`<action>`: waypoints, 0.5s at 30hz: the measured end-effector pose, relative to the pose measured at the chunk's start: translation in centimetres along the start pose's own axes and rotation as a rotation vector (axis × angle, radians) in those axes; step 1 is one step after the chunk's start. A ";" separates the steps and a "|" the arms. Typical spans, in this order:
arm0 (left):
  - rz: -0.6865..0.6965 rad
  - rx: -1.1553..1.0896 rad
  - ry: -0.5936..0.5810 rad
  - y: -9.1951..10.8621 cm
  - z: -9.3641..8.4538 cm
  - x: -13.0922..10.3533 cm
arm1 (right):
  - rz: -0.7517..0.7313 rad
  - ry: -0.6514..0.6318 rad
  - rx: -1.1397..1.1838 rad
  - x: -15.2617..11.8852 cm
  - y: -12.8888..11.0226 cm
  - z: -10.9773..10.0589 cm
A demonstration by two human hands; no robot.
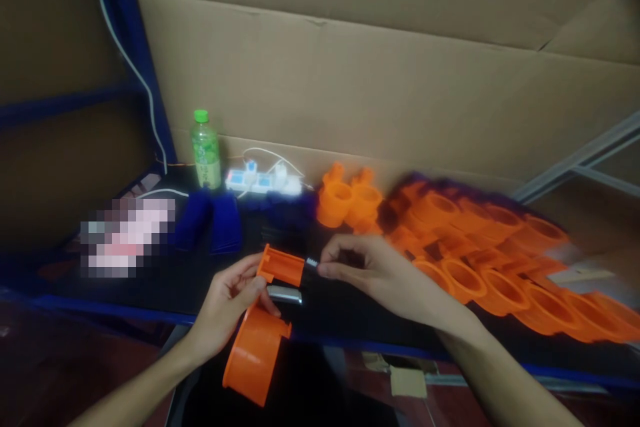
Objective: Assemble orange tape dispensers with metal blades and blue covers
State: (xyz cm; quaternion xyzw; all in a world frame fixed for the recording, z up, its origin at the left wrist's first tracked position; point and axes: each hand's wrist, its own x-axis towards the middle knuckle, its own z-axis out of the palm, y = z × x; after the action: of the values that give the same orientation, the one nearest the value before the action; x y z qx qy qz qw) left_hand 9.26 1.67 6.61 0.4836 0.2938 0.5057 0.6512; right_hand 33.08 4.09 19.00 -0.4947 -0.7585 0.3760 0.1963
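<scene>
My left hand (240, 293) grips an orange plastic part (257, 350) with a wide ring hanging below the fingers and a smaller open trough pointing right. A silvery metal bar (285, 294) sticks out to the right between trough and ring, beside my left thumb. Between thumb and forefinger of my right hand (357, 263) is a small metal spring-like piece (311, 262), at the right end of the trough. Whether the piece touches the trough is too small to tell.
Many orange parts (500, 290) lie in rows at the right, with more orange parts (345, 200) behind my right hand. Blue pieces (226, 223), a green-capped bottle (206, 153) and a white power strip (263, 181) stand toward the back of the black table (150, 290).
</scene>
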 end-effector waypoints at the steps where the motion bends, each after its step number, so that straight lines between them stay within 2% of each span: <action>1: -0.004 0.011 0.010 0.2 0.1 0.0 | 0.008 -0.010 -0.010 0.0 -0.1 -0.1; 6: -0.034 0.038 0.058 0.8 0.4 -0.1 | 0.021 -0.033 -0.002 0.3 -0.2 -0.2; 15: -0.026 0.048 0.056 0.0 1.1 -0.3 | -0.001 0.008 -0.102 0.4 -0.7 0.7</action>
State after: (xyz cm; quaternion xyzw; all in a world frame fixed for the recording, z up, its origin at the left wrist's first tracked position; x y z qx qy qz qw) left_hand 10.17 1.01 6.94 0.4808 0.3303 0.5036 0.6373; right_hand 32.04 4.06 19.04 -0.5051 -0.7762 0.3349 0.1740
